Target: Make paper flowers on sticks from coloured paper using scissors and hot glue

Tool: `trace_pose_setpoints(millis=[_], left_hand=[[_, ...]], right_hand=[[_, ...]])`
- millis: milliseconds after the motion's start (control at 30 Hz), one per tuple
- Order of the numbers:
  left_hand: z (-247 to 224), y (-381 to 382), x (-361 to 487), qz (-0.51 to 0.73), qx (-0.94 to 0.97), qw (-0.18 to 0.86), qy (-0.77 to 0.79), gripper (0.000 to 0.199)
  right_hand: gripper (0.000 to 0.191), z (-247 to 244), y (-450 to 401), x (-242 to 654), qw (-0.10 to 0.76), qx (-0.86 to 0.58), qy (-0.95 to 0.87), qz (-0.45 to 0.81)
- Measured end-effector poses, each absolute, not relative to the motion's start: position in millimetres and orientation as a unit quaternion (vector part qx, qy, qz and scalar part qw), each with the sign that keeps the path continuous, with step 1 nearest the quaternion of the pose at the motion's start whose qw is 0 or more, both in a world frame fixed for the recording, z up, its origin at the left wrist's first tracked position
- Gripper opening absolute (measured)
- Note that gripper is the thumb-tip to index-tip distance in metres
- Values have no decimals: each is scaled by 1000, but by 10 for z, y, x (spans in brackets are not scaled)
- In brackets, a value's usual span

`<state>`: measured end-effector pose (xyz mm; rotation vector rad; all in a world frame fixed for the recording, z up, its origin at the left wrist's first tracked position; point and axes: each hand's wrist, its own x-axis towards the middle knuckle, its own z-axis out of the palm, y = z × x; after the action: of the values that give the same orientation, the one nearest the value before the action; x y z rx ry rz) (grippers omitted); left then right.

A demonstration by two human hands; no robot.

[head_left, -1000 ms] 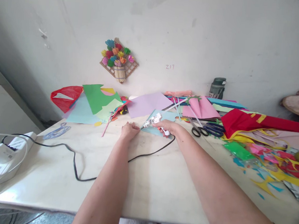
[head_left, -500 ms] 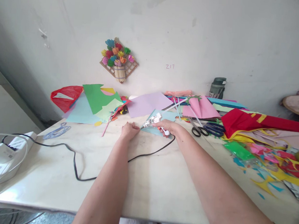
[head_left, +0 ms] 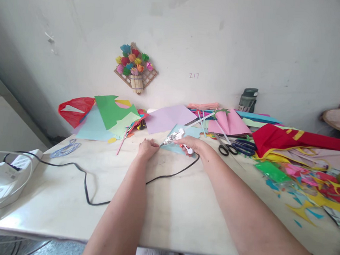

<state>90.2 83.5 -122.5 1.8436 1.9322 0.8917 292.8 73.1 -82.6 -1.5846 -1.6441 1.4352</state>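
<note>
My right hand [head_left: 190,143] is wrapped around a white hot glue gun [head_left: 179,135] with a black cord. Its nozzle points left, down at the left corner of a light blue sheet of paper [head_left: 192,131] lying on the table. At that same corner, close to the nozzle, my left hand [head_left: 148,147] has its fingers closed on the paper's edge. The glue gun and my right hand cover part of the sheet. Whether any glue is coming out is too small to see.
Coloured paper, including a lilac sheet [head_left: 169,119] and a green sheet [head_left: 114,112], lies along the wall. Scissors [head_left: 227,149], a red cloth [head_left: 278,141] and paper scraps are on the right. The black cord [head_left: 85,183] runs left to a white power strip [head_left: 12,187].
</note>
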Motion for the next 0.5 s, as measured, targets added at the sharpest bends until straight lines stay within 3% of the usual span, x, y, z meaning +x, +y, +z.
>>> trace_pose_setpoints(millis=[500], left_hand=[[-1196, 832, 928, 310, 631, 166, 692, 12]], right_hand=[[40, -828, 747, 2901, 262, -619, -562, 483]])
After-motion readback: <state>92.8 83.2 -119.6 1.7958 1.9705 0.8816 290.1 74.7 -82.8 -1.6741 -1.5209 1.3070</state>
